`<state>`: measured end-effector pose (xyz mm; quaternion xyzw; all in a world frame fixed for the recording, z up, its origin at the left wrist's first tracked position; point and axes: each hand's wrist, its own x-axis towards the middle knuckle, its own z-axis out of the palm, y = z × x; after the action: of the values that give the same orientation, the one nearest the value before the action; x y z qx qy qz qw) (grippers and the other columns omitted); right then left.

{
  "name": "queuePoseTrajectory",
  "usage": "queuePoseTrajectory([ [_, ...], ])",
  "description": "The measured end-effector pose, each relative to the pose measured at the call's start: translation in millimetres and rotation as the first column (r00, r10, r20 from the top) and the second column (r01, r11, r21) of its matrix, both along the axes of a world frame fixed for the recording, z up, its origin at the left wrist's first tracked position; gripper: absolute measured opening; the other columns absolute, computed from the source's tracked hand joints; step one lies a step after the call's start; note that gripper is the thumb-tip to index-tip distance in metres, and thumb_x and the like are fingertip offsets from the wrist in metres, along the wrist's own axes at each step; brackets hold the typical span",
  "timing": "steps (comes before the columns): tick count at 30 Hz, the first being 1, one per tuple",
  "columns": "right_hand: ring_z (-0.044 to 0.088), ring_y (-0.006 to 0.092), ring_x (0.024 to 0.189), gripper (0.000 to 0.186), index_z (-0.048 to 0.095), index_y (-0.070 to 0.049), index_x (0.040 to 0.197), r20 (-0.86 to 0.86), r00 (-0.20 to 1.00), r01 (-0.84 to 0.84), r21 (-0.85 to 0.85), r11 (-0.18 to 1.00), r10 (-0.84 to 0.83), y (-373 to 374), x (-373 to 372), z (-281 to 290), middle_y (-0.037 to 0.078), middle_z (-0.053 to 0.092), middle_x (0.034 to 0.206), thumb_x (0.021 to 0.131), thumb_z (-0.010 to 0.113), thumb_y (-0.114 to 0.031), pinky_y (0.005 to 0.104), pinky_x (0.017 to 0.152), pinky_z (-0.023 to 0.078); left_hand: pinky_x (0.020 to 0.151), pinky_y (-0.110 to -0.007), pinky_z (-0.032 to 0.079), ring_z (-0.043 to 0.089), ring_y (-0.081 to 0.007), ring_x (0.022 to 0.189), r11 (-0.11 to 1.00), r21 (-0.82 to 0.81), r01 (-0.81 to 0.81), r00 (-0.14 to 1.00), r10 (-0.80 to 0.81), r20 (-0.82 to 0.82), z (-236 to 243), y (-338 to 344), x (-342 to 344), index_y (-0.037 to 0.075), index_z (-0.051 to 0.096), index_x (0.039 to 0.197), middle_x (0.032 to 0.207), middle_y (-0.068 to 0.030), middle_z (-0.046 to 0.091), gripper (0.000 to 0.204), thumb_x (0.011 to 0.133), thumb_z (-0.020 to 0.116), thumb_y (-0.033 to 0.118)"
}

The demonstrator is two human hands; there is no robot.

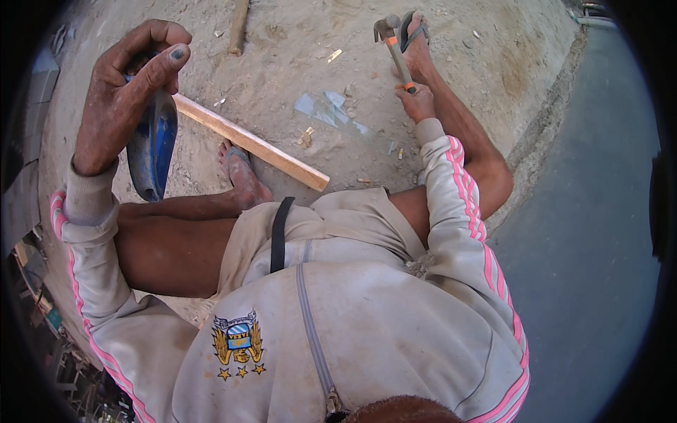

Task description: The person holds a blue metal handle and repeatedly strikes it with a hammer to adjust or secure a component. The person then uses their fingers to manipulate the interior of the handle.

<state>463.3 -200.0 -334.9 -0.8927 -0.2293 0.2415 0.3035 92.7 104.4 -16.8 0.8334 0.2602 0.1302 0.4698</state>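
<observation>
My left hand is raised at the upper left, its fingers wrapped round the top of a worn blue tool. That tool has a long, narrow body shaped like a hand plane and hangs down past my wrist; its grip is hidden in my palm. On the other side, my right hand grips a claw hammer low on its orange-banded handle, head pointing away from me. A squared wooden batten lies slanting on the ground between my legs, its far end partly hidden behind the blue tool and left hand.
Clear glass or plastic pieces lie on the sandy ground in front of me. A round wooden stick is farther off. At right, a rough edge borders a smooth grey surface. Clutter lines the far left.
</observation>
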Motion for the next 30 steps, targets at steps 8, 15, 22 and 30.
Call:
queuePoseTrajectory([
  [8,0.049,0.0061,0.054,0.02,0.064,-0.009,0.084,-0.324,0.944,0.217,0.46,0.861,-0.065,53,-53,129,-0.004,0.051,0.064,0.092,0.073,-0.025,0.0249,0.05,0.041,0.068,-0.022,0.05,0.059,-0.0104,0.076,0.963,-0.267,-0.033,0.971,0.095,0.222,7,-4,-2,0.005,0.067,0.122,0.085,0.0,0.057,0.039,0.103,0.062,0.04],
  [15,0.056,0.0076,0.054,0.048,0.073,-0.001,0.1,-0.539,0.739,0.198,0.747,0.634,0.404,114,-184,205,0.0,0.059,0.067,0.092,0.076,-0.048,0.0247,0.047,0.046,0.083,-0.032,0.053,0.057,-0.0155,0.081,0.818,-0.559,0.137,0.878,0.162,0.451,18,-20,29,0.003,0.058,0.123,0.087,-0.0026,0.051,0.05,0.109,0.044,0.049],
  [22,0.057,0.0079,0.052,0.058,0.066,0.005,0.126,-0.692,0.435,0.155,0.687,0.71,0.575,124,-211,216,0.003,0.065,0.076,0.09,0.08,-0.039,0.023,0.047,0.044,0.075,-0.036,0.054,0.062,-0.0221,0.079,0.774,-0.634,0.013,0.773,0.394,0.497,26,-23,33,0.002,0.056,0.119,0.086,-0.0098,0.06,0.07,0.105,0.03,0.066],
  [30,0.062,0.0072,0.058,0.047,0.061,0.007,0.126,-0.759,0.265,0.305,0.651,0.695,0.595,132,-224,212,0.007,0.069,0.088,0.091,0.078,-0.02,0.021,0.046,0.048,0.079,-0.038,0.054,0.065,-0.0246,0.084,0.783,-0.621,0.031,0.758,0.387,0.525,30,-37,39,0.004,0.049,0.128,0.091,-0.013,0.063,0.074,0.104,0.026,0.069],
])
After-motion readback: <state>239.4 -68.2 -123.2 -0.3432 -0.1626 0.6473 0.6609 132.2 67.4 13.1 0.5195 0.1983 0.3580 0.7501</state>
